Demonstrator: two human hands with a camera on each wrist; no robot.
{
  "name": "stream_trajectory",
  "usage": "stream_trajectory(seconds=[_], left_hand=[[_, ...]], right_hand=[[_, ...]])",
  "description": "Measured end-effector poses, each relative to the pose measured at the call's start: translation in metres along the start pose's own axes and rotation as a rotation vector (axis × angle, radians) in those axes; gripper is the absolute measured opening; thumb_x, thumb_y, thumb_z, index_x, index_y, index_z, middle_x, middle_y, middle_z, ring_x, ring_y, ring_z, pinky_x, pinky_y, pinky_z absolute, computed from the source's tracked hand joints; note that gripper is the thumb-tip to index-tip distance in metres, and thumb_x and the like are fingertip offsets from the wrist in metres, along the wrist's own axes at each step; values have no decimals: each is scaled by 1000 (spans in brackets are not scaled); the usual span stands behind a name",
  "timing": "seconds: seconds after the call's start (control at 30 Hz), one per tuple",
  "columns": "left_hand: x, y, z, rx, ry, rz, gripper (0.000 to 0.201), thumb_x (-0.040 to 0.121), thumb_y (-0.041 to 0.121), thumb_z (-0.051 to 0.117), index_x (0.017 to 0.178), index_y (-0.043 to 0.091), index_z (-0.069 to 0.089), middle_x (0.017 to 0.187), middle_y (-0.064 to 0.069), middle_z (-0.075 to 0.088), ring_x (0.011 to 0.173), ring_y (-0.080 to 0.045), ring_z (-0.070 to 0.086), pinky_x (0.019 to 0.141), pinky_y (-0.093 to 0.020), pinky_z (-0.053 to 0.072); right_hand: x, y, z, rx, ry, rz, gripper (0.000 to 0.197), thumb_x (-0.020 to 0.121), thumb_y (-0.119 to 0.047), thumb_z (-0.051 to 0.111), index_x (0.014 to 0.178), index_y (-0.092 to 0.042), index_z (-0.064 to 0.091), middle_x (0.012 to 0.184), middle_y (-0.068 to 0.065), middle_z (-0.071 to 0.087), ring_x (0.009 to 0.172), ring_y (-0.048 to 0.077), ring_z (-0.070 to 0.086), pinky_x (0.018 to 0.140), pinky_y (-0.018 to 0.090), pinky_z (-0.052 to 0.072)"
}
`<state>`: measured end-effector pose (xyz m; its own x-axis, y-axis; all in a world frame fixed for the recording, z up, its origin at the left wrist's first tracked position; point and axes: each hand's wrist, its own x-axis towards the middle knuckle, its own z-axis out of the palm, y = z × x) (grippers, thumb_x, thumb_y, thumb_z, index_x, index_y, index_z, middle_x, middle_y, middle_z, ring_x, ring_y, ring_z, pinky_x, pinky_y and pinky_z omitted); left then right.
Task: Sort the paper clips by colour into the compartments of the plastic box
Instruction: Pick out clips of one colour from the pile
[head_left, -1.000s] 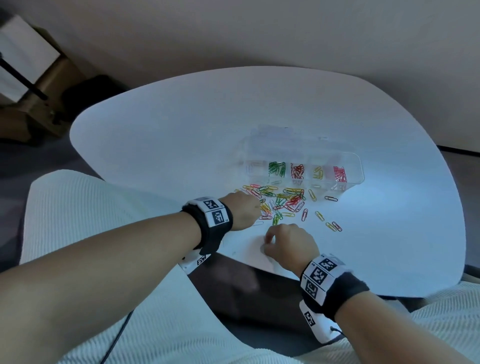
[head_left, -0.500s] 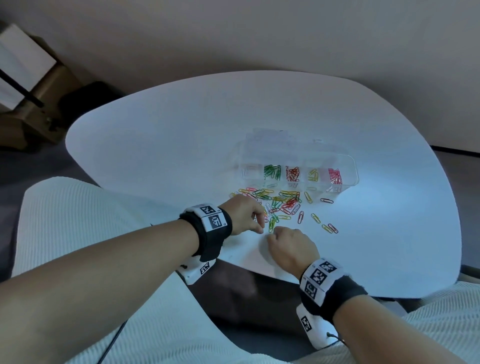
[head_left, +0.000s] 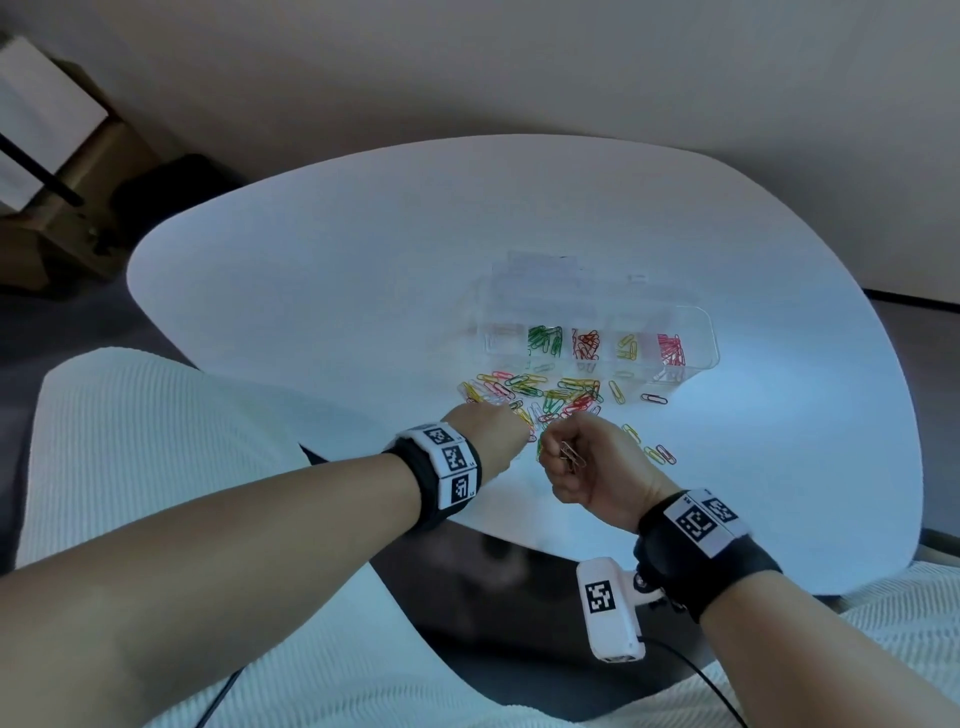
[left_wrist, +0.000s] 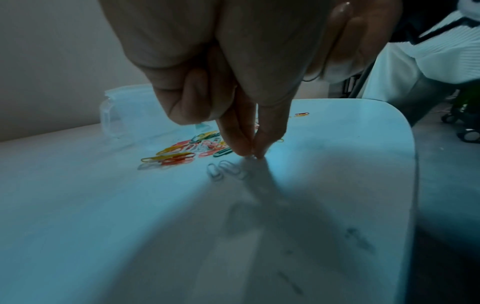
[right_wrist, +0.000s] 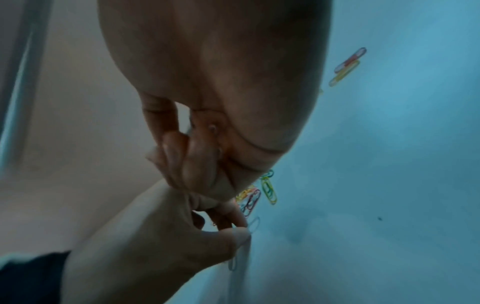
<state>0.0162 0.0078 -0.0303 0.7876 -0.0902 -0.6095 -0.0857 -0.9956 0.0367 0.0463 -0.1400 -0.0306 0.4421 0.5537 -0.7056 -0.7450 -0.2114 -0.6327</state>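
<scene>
A clear plastic box (head_left: 696, 322) stands mid-table; its compartments hold silver, green (head_left: 544, 340), red, yellow and pink (head_left: 670, 349) clips. A mixed pile of coloured clips (head_left: 550, 395) lies in front of it. My left hand (head_left: 519, 431) is at the pile's near edge. In the left wrist view its thumb and forefinger (left_wrist: 253, 154) pinch a silver clip lying on the table, beside two more silver clips (left_wrist: 226, 169). My right hand (head_left: 558, 457) hovers just right of it, curled round a few silver clips (head_left: 571, 456).
The white table (head_left: 363, 270) has a rounded near edge (left_wrist: 405, 144) close to my hands. A few stray clips (head_left: 657, 452) lie right of the pile. My lap in white cloth (head_left: 156, 467) is below. A cardboard box (head_left: 78, 171) stands on the floor at far left.
My right hand has risen off the table near its edge and turned, now showing silver clips in its curled fingers. My left hand has shifted slightly right along the pile's near edge.
</scene>
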Motion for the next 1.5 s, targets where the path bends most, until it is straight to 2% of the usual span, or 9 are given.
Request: stream_trajectory(seconds=[0.2,0.43,0.57,0.67,0.87,1.07,1.27,1.37,1.5], left_hand=[[-1,-3,-2,-122,73,28,7,87,16,54,82,13,50,81,-3,50,72,-25,50,59,-32,39],[-2,-17,-29,-737,181,-51,17,74,12,68,69,17,53,81,0,60,78,-23,60,65,-31,49],[-5,-25,-49,-1036,259,-87,8,81,12,59,83,15,66,71,8,55,62,-12,52,54,-22,40],[-4,-35,-68,-1274,241,-100,27,85,2,50,67,10,68,56,2,47,46,-13,38,48,-22,32],[0,-53,-81,-1778,207,-213,19,72,1,31,60,12,40,53,-6,35,44,-11,13,49,-22,10],[8,-61,-85,-1907,177,-343,15,79,7,30,70,17,38,52,-1,30,38,-10,13,42,-14,14],[21,-67,-85,-2073,132,-430,19,88,28,43,73,16,41,56,0,33,40,-12,19,42,-18,17],[25,-68,-86,-2149,137,-466,17,89,29,48,82,13,47,65,-3,40,49,-14,32,47,-22,28],[30,-67,-87,-2213,150,-428,28,91,29,53,105,5,55,91,-12,52,77,-22,52,62,-25,44]], right_hand=[[5,-3,2,-915,353,-42,17,87,-21,56,78,-8,60,73,4,58,62,17,49,54,27,35],[8,-25,-1,-1016,516,-163,17,89,-26,55,100,-13,55,91,2,60,84,20,54,56,24,34],[16,-39,4,-865,472,-192,5,86,-18,54,88,-14,56,79,-1,58,71,16,51,55,26,34],[21,-53,14,-487,395,-200,10,87,-6,52,81,-9,57,76,8,55,66,20,50,59,30,39],[31,-84,39,-79,316,-251,8,93,-1,50,94,-2,58,79,10,54,67,19,51,62,28,43],[46,-99,59,45,332,-237,7,89,-3,50,84,-5,55,87,15,49,75,23,50,73,32,44],[47,-98,55,52,317,-187,30,93,-35,58,115,-21,44,90,-4,44,85,12,47,83,25,41],[38,-94,47,13,352,-255,56,95,-35,56,144,-17,35,133,2,45,127,18,43,110,34,35],[25,-84,38,39,349,-283,57,96,-32,56,147,-20,32,148,5,39,136,21,39,114,36,32]])
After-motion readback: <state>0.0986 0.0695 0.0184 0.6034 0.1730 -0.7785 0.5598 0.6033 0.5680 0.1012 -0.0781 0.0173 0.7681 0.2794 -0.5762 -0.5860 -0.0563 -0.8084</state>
